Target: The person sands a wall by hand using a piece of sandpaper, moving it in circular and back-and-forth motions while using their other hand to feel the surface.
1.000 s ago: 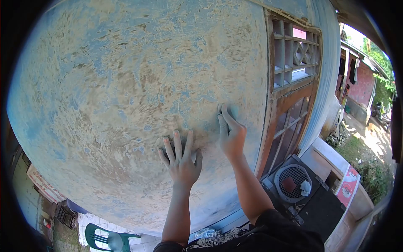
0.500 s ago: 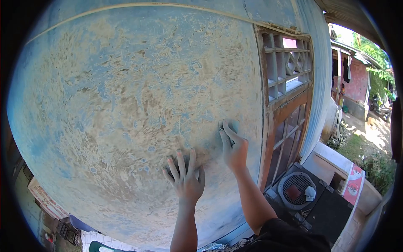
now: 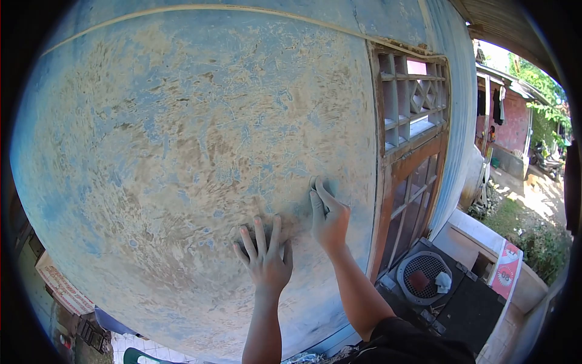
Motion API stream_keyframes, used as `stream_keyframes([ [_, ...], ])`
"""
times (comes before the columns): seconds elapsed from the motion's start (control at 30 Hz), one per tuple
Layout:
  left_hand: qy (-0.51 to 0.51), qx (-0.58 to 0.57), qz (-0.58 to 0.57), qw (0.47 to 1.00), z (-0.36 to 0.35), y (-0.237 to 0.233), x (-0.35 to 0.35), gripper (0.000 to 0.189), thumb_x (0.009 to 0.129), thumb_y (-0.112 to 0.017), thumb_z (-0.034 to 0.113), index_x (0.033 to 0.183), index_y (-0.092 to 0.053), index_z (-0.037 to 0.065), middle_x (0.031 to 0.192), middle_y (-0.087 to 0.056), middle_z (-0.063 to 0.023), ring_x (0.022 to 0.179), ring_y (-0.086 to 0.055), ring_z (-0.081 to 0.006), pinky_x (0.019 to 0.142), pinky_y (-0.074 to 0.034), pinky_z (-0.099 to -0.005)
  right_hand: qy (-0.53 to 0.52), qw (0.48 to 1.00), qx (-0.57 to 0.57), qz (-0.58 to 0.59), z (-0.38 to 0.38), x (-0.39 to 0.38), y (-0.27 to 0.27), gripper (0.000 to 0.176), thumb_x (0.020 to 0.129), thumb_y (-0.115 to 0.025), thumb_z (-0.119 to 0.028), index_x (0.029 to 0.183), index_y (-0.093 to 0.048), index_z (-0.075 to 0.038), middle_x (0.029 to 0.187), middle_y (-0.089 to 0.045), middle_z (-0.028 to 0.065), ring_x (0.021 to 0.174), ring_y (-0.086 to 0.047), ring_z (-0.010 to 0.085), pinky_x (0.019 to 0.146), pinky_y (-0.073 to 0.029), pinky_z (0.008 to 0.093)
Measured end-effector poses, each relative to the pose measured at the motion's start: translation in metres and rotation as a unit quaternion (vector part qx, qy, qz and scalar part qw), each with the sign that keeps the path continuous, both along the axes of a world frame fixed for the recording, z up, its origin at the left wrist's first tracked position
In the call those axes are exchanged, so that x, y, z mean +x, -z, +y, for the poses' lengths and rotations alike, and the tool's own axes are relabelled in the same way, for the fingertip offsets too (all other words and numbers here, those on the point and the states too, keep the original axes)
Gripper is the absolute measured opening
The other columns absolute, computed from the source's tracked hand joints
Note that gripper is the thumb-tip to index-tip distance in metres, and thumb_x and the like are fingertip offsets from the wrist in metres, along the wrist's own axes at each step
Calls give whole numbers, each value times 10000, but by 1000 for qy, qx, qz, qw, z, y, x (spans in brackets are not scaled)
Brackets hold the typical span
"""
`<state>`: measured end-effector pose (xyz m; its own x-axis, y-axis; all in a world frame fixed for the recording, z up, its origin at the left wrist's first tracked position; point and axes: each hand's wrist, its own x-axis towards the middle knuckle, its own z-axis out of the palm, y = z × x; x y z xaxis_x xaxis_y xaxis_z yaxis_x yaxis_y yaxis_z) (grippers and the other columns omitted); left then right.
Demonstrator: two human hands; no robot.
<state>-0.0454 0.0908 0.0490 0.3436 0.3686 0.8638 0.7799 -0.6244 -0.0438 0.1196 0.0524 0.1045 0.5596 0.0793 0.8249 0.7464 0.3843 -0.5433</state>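
Left hand (image 3: 270, 271), lower centre: lying spread-fingered, touching the patchy blue wall (image 3: 182, 151), holding nothing visible. Right hand (image 3: 331, 225), right of centre: pinching its fingers together against the wall; whether gripping anything, I cannot tell. Wall: filling left and centre, behind both hands. Pink building (image 3: 515, 124): standing beyond, upper right.

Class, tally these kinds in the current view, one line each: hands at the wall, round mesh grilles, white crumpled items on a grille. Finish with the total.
Hands at the wall: 2 (left hand, right hand)
Round mesh grille: 1
White crumpled item: 1
Total: 4
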Motion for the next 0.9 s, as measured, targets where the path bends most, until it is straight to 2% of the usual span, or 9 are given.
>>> stream_keyframes([
  [0.1, 5, -3, -2, 1000, -2, -2, 0, 669, 987, -678, 400, 1617, -487, 280, 1744, -271, -187, 1608, -135, -505, 1236, -74, -713, 27, 995, 68, -61, 14, -13, 31, 312, 971, -746, -97, 1281, -769, -75, 781, -705, 246, 634, -725, 356, 550, -509, 334],
  [0.23, 15, -21, 9, 1000, -3, -1, -6, 678, 993, -674, 403, 1628, -467, 287, 1746, -268, -184, 1608, -142, -501, 1237, -73, -711, 46, 995, 17, -85, 6, -25, 80, 318, 965, -747, -83, 1282, -770, -79, 769, -705, 248, 606, -710, 354, 541, -512, 349],
  [0.37, 7, 7, 15, 1000, 0, -4, -2, 667, 1015, -654, 404, 1640, -442, 309, 1749, -265, -175, 1610, -141, -492, 1240, -73, -708, 57, 995, 55, -61, 11, -3, 29, 325, 955, -761, -84, 1280, -770, -76, 787, -720, 239, 589, -709, 333, 531, -509, 346],
  [0.43, 3, 0, 16, 1000, -2, -2, -3, 662, 1021, -647, 403, 1642, -436, 316, 1749, -265, -172, 1612, -138, -488, 1241, -71, -706, 4, 999, -26, 24, -3, -3, -4, 299, 988, -717, -32, 1275, -735, 51, 1013, -774, 253, 774, -795, 187, 642, -545, 278],
  [0.5, -15, 0, 6, 1000, -2, -2, -2, 638, 1013, -656, 453, 1617, -467, 375, 1742, -318, -97, 1618, -181, -430, 1248, -86, -679, 4, 1000, -16, 14, -4, -10, -4, 297, 987, -718, -35, 1272, -737, 49, 1010, -773, 257, 773, -798, 204, 642, -547, 279],
  [0.57, -7, -2, 6, 1000, -2, -3, -2, 649, 1014, -656, 436, 1626, -457, 351, 1747, -294, -126, 1616, -163, -454, 1248, -79, -686, 6, 1000, -10, 4, 2, -17, 17, 295, 987, -718, -38, 1269, -740, 46, 1006, -772, 262, 771, -801, 221, 643, -549, 280],
  [0.63, 1, -6, 9, 1000, -1, -3, -2, 660, 1016, -655, 419, 1636, -448, 327, 1752, -269, -156, 1613, -145, -477, 1247, -72, -693, 49, 993, 51, -94, 18, -22, 71, 316, 949, -764, -80, 1264, -775, -64, 852, -737, 247, 641, -737, 339, 575, -552, 350],
  [0.7, 2, 21, -1, 1000, 2, 1, -1, 657, 1011, -661, 437, 1628, -461, 330, 1752, -273, -148, 1612, -156, -471, 1247, -81, -692, 52, 994, -26, -92, 1, -19, 91, 317, 946, -763, -77, 1262, -776, -65, 855, -739, 247, 692, -755, 352, 600, -571, 357],
  [0.9, -14, 44, 1, 999, 6, 4, 1, 708, 972, -714, 490, 1620, -471, 339, 1750, -280, -135, 1610, -161, -473, 1247, -91, -693, 35, 999, 25, -21, 3, 6, 24, 296, 968, -749, -86, 1262, -774, -65, 855, -733, 255, 745, -768, 360, 614, -549, 314],
])
